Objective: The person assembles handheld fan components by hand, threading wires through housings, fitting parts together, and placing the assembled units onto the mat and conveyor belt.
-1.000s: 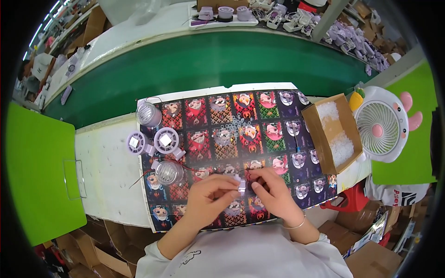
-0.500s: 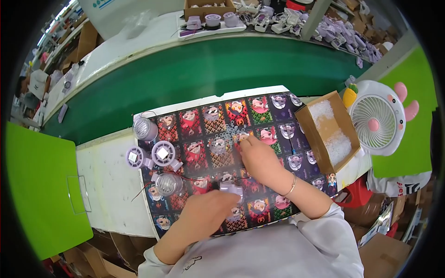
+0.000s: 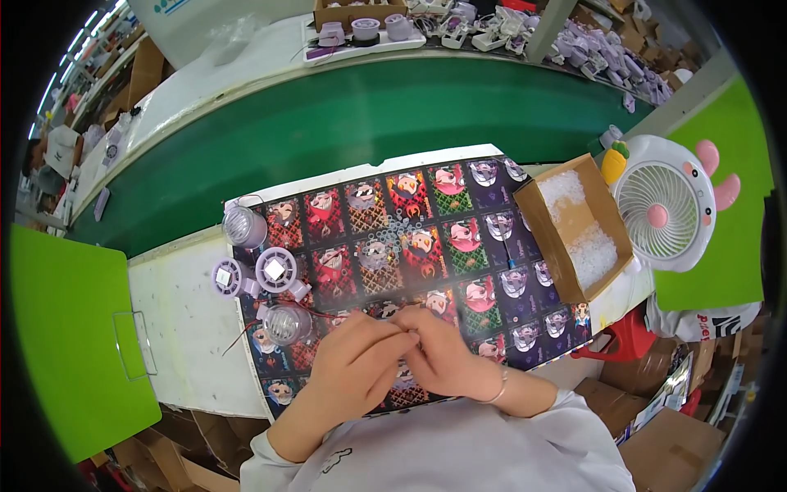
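Both my hands meet over the near middle of the picture-printed mat (image 3: pixel 328 275). My left hand (image 3: pixel 354 361) is closed round a light purple plastic part, which the fingers now hide; red and dark wires (image 3: pixel 322 314) run toward it from the left. My right hand (image 3: pixel 447 357) is pinched against the left fingertips, and whatever it holds is too small or too covered to make out. Beyond the hands lies a scatter of small clear rings (image 3: pixel 399 232). Left of them stand two round purple housings (image 3: pixel 276 269) with white square pads, and two clear-topped round units (image 3: pixel 287 325).
An open cardboard box (image 3: pixel 608 215) of small clear pieces sits at the mat's right, beside a white fan (image 3: pixel 658 205) with pink ears. A thin screwdriver (image 3: pixel 510 256) lies on the mat. Behind runs a green belt (image 3: pixel 328 123); purple parts (image 3: pixel 607 70) are heaped beyond it.
My right hand has drawn back from the scattered rings to my left hand, its fingertips now against the left ones. The purple part, visible before, is covered. The view has shifted slightly.
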Tool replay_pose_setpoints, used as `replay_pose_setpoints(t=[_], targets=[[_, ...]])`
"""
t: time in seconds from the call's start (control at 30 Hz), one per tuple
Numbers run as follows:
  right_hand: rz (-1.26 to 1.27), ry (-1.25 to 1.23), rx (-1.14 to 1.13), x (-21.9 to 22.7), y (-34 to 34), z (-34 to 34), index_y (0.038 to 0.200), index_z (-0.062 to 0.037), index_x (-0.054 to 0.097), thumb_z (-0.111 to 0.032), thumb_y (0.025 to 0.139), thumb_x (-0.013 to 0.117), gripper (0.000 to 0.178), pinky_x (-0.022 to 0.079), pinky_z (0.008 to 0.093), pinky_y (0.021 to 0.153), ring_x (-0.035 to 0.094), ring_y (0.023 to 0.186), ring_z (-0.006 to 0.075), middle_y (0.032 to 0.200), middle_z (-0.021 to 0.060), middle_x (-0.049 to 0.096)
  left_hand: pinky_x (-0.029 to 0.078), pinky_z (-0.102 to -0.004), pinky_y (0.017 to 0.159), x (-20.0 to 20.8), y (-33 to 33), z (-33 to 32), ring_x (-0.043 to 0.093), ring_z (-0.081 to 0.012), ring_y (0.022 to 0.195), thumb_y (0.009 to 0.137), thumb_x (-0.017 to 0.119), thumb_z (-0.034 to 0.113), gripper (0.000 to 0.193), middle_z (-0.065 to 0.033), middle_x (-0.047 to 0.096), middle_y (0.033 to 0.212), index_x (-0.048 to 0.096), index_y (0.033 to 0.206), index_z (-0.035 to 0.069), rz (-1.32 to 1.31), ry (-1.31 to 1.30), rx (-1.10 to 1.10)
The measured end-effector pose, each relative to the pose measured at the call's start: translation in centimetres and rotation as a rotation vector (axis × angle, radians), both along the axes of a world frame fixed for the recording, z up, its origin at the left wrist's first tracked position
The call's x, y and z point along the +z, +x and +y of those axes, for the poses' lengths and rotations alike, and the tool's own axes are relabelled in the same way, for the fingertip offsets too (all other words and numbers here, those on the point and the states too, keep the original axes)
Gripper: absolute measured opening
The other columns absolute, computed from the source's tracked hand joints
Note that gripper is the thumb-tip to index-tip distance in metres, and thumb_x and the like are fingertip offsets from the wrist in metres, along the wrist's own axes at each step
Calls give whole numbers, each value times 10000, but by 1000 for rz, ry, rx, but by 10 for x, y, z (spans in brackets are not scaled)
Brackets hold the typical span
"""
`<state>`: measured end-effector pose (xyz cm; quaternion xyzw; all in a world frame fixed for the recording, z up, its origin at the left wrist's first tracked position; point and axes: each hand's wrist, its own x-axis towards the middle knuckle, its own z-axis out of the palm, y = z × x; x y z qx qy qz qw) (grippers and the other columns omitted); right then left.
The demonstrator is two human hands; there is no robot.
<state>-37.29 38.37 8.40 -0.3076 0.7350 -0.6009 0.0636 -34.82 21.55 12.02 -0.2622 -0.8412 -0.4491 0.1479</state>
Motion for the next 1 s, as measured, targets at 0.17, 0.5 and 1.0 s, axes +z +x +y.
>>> replay_pose_setpoints(t=[0.17, 0.5, 1.0], targets=[[109, -58, -165, -12, 9, -9, 1044, -6, 485, 62, 887, 520, 175, 448, 406, 682, 566, 783, 347, 888, 170, 548, 522, -308, 713, -13, 10, 25, 638, -207, 790, 772, 625, -114, 261, -129, 669, 914, 653, 1002, 7, -295, 547, 200], [98, -124, -397, -9, 9, 6, 1013, -11, 493, 106, 849, 555, 211, 481, 358, 757, 577, 862, 283, 986, 157, 603, 465, -348, 742, -34, 9, 27, 593, -239, 823, 747, 710, -67, 199, -77, 665, 877, 712, 926, 20, -184, 569, 177], [315, 125, -244, 46, 7, 28, 929, 18, 607, 96, 719, 694, 241, 472, 304, 580, 579, 657, 213, 818, 109, 607, 486, -366, 676, -27, 1, 27, 580, -272, 816, 686, 752, 8, 258, -81, 617, 900, 692, 936, 32, 148, 203, 159]])
